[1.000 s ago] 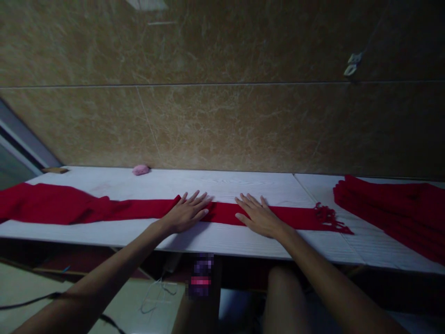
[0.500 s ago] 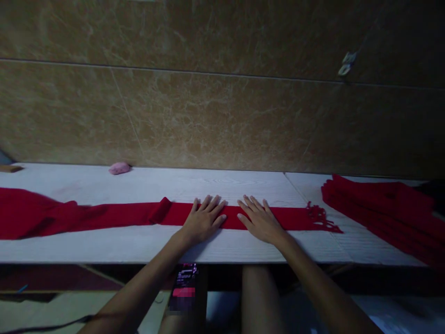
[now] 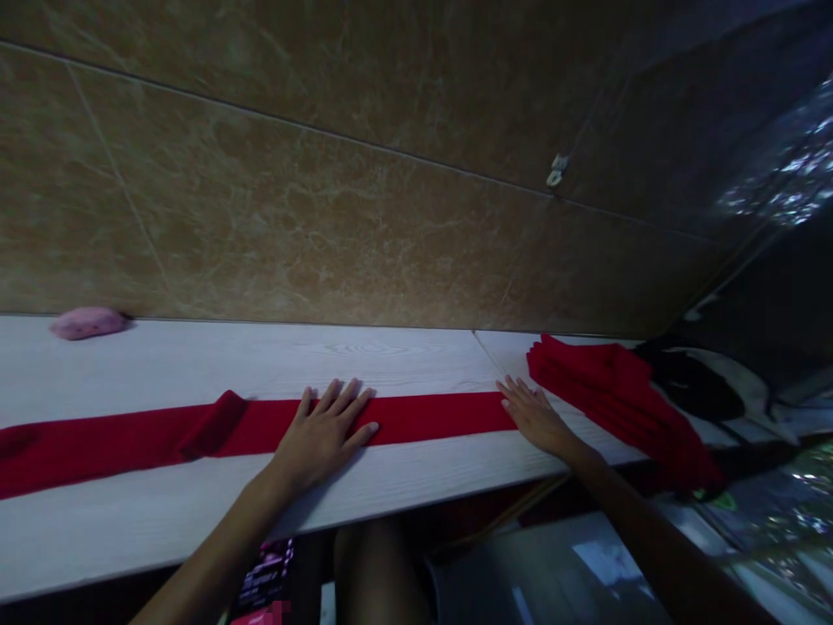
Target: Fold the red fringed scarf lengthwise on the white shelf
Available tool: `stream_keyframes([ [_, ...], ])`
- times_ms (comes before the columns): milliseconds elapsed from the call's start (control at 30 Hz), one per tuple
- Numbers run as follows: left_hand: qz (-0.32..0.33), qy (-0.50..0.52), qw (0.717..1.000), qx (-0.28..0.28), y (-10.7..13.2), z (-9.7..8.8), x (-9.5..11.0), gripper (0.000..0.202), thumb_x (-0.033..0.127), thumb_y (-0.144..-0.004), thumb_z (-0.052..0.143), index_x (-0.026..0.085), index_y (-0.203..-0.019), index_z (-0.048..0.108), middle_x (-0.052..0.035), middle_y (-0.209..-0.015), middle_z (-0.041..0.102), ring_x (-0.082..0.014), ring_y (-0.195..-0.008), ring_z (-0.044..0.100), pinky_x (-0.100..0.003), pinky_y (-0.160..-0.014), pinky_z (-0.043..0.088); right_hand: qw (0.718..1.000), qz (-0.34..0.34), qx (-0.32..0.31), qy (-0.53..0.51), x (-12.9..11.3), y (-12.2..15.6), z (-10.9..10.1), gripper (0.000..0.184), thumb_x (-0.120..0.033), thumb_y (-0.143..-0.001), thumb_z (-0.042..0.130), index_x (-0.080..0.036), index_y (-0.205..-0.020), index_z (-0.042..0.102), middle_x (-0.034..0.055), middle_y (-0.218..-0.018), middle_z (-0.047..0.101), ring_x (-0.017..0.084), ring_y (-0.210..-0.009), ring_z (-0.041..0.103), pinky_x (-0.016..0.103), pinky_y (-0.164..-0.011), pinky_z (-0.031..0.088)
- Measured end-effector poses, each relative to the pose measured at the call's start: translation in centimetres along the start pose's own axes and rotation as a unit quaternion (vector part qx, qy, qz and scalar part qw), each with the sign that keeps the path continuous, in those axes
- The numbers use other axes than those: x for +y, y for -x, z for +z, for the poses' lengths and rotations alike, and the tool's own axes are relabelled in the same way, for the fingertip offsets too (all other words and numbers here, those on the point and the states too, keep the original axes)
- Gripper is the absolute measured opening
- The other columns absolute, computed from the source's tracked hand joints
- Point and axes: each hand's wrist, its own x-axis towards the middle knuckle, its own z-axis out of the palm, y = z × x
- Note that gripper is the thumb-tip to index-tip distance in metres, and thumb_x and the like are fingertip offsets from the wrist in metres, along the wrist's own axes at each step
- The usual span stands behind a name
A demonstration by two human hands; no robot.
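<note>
A long red scarf (image 3: 429,417) lies flat along the white board, running off the left edge of the view. Fingers spread, my left hand (image 3: 325,434) presses on its middle stretch, to the right of a raised fold in the cloth. My right hand (image 3: 532,415) rests on the scarf's right end with its fingers stretched out. The fringe seen there before is now hidden under that hand. Just beyond my right hand lies a folded pile of red cloth (image 3: 605,382).
A pink lump (image 3: 89,322) sits by the tiled wall (image 3: 338,234) at the left. Behind the red pile is a black and white item (image 3: 709,386). A lit phone (image 3: 265,573) shows below the front edge of the white board (image 3: 416,486).
My right hand has slid right along the scarf to its fringed end, away from my left hand. My left hand stays on the cloth. The view has turned to the right.
</note>
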Motion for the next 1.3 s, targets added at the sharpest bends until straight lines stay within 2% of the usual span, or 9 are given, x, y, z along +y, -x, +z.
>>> stream_keyframes([
  [100, 0.003, 0.004, 1.0, 0.007, -0.2, 0.3, -0.1, 0.073, 0.067, -0.102, 0.036, 0.026, -0.162, 0.038, -0.0109, -0.169, 0.031, -0.0436, -0.157, 0.024, -0.076, -0.122, 0.015, 1.0, 0.02, 0.013, 0.011, -3.1, 0.1, -2.1, 0.056, -0.037, -0.109, 0.028, -0.02, -0.161, 0.04, 0.0127, -0.169, 0.03, 0.032, -0.158, 0.024, 0.066, -0.125, 0.018],
  [233, -0.003, 0.002, 1.0, 0.018, -0.4, 0.4, 0.1, 0.071, 0.068, -0.102, 0.036, 0.028, -0.161, 0.04, -0.0108, -0.168, 0.034, -0.0425, -0.157, 0.026, -0.074, -0.123, 0.016, 0.994, -0.032, 0.069, -0.073, -12.3, -1.5, -3.9, 0.057, -0.039, -0.11, 0.025, -0.021, -0.163, 0.035, 0.01, -0.172, 0.02, 0.029, -0.161, 0.014, 0.062, -0.128, 0.015],
  [400, -0.002, 0.027, 0.999, 0.02, 0.3, -0.6, 1.0, 0.07, 0.068, -0.102, 0.038, 0.029, -0.16, 0.042, -0.0115, -0.168, 0.035, -0.0413, -0.157, 0.027, -0.073, -0.124, 0.019, 0.986, -0.105, 0.032, -0.127, -20.7, -3.0, -3.5, 0.058, -0.041, -0.109, 0.028, -0.019, -0.161, 0.04, 0.0111, -0.169, 0.026, 0.033, -0.159, 0.021, 0.066, -0.126, 0.017],
  [633, 0.029, 0.157, 0.983, 0.095, 1.4, -2.5, 0.8, 0.056, 0.047, -0.104, 0.049, 0.021, -0.154, 0.05, -0.0101, -0.166, 0.041, -0.0257, -0.159, 0.027, -0.048, -0.131, 0.026, 0.98, -0.153, 0.072, -0.101, -20.0, -4.7, -0.4, 0.062, -0.045, -0.104, 0.026, -0.021, -0.155, 0.051, 0.012, -0.162, 0.04, 0.035, -0.153, 0.033, 0.068, -0.122, 0.027],
  [700, 0.027, 0.175, 0.968, 0.179, 2.6, -3.5, -0.9, 0.047, 0.039, -0.106, 0.041, 0.023, -0.147, 0.057, -0.007, -0.161, 0.049, -0.0189, -0.157, 0.031, -0.042, -0.131, 0.026, 0.981, -0.143, 0.069, -0.113, -19.8, -4.8, -0.1, 0.064, -0.047, -0.103, 0.025, -0.022, -0.155, 0.051, 0.0114, -0.162, 0.04, 0.035, -0.153, 0.034, 0.067, -0.122, 0.027],
  [800, -0.091, 0.127, 0.952, 0.264, 5.7, -5.1, -6.0, 0.049, 0.033, -0.107, 0.031, 0.023, -0.147, 0.056, -0.0101, -0.159, 0.051, -0.0225, -0.157, 0.032, -0.052, -0.129, 0.028, 0.979, -0.13, 0.081, -0.132, -20.0, -4.6, 0.0, 0.064, -0.047, -0.103, 0.025, -0.021, -0.155, 0.052, 0.0119, -0.162, 0.041, 0.035, -0.153, 0.034, 0.066, -0.123, 0.027],
  [900, -0.268, 0.006, 0.949, 0.166, 10.0, -6.3, -12.7, 0.054, 0.038, -0.105, 0.037, 0.022, -0.156, 0.047, -0.0166, -0.166, 0.038, -0.0424, -0.158, 0.023, -0.078, -0.118, 0.028, 0.979, -0.124, 0.089, -0.138, -20.2, -4.5, 0.1, 0.063, -0.047, -0.103, 0.027, -0.022, -0.155, 0.051, 0.0116, -0.162, 0.042, 0.034, -0.154, 0.034, 0.065, -0.124, 0.025],
  [1033, -0.27, -0.155, 0.95, 0.004, 15.9, -7.1, -19.6, 0.051, 0.031, -0.104, 0.037, 0.035, -0.153, 0.053, -0.0111, -0.17, 0.032, -0.0476, -0.157, 0.02, -0.086, -0.112, 0.022, 0.979, -0.13, 0.082, -0.135, -20.2, -4.5, 0.0, 0.062, -0.047, -0.103, 0.028, -0.022, -0.155, 0.051, 0.0113, -0.163, 0.041, 0.033, -0.154, 0.034, 0.065, -0.125, 0.023],
  [1300, -0.259, -0.167, 0.951, -0.03, 17.9, -8.0, -22.2, 0.053, 0.033, -0.106, 0.033, 0.036, -0.159, 0.043, -0.0104, -0.17, 0.031, -0.0412, -0.159, 0.019, -0.079, -0.117, 0.023, 0.979, -0.146, 0.085, -0.117, -19.8, -4.9, 0.9, 0.067, -0.052, -0.1, 0.029, -0.022, -0.154, 0.052, 0.0097, -0.162, 0.043, 0.034, -0.153, 0.035, 0.065, -0.124, 0.026],
])
